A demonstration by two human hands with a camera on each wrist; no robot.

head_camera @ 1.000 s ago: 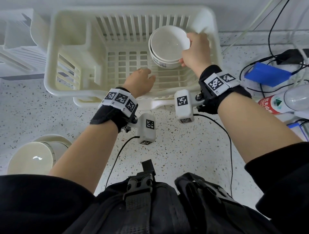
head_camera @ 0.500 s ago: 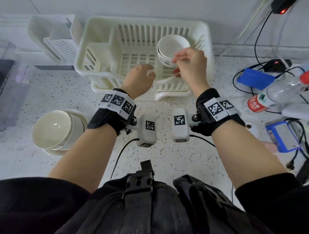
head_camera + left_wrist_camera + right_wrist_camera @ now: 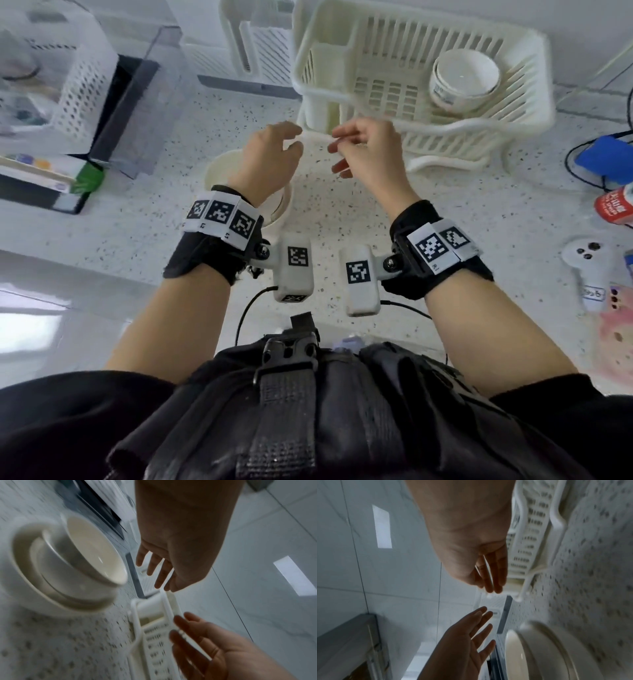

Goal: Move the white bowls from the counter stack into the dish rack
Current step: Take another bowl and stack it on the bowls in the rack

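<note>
Two white bowls [image 3: 464, 84] sit nested and tilted in the right end of the cream dish rack [image 3: 534, 113]. On the speckled counter, the remaining stack of white bowls [image 3: 217, 168] lies mostly hidden under my left wrist; the left wrist view shows the stack [image 3: 89, 561] leaning inside a wider dish. My left hand [image 3: 287, 144] hovers over it, fingers loosely spread and empty. My right hand [image 3: 337, 150] is close beside it, in front of the rack's left corner, fingers relaxed and holding nothing.
Clear and perforated plastic bins [image 3: 78, 85] stand at the left. A blue box [image 3: 603, 161], a red-labelled bottle [image 3: 616, 205], a white controller [image 3: 589, 263] and cables lie right of the rack. A second rack piece [image 3: 253, 44] leans against the back wall.
My right hand let go of the bowls in the rack. Both hands drew back out of the rack and moved left, over the counter stack.
</note>
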